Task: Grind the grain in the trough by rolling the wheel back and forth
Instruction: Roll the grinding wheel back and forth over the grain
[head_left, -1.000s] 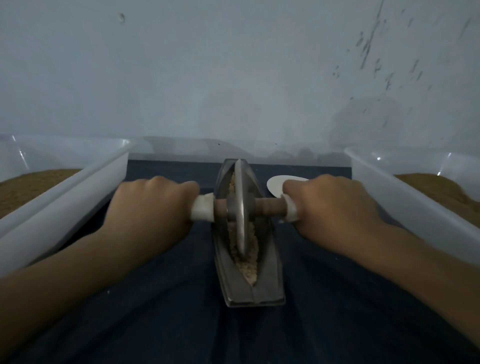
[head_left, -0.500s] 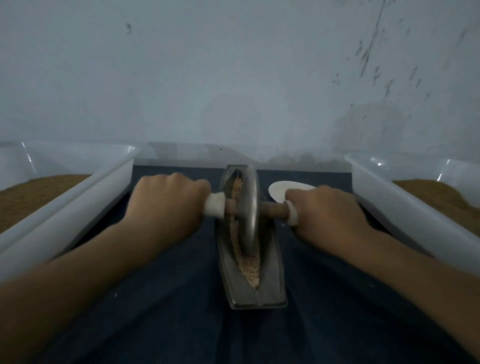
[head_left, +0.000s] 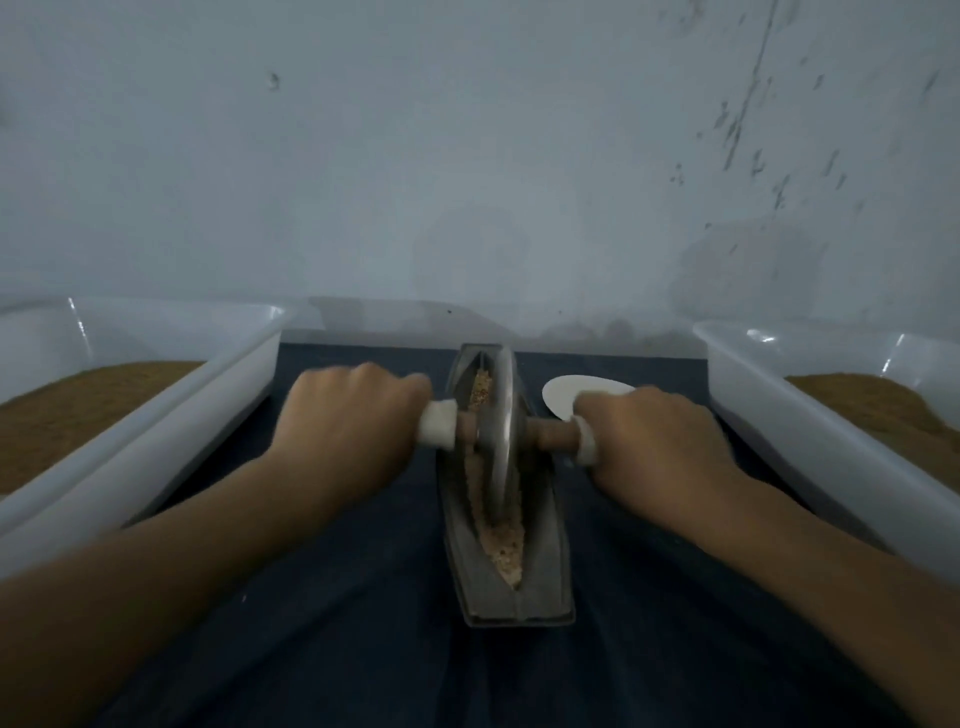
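Observation:
A narrow boat-shaped metal trough (head_left: 545, 566) lies lengthwise on a dark blue cloth (head_left: 337, 623). Pale crushed grain (head_left: 506, 553) fills its groove. A thin metal wheel (head_left: 500, 431) stands upright in the groove, toward the far half of the trough. A wooden axle (head_left: 550, 434) with white end wraps runs through it. My left hand (head_left: 348, 431) grips the left handle and my right hand (head_left: 660, 441) grips the right handle, both fists curled round it.
A white plastic tub (head_left: 156, 426) of brown meal stands at the left, another white tub (head_left: 810, 431) at the right. A small white disc (head_left: 582, 391) lies beyond my right hand. A pale wall rises just behind the cloth.
The wheel has rolled away from me along the trough, from mid-trough toward its far end. Both hands moved forward with the handles, uncovering more grain at the near end.

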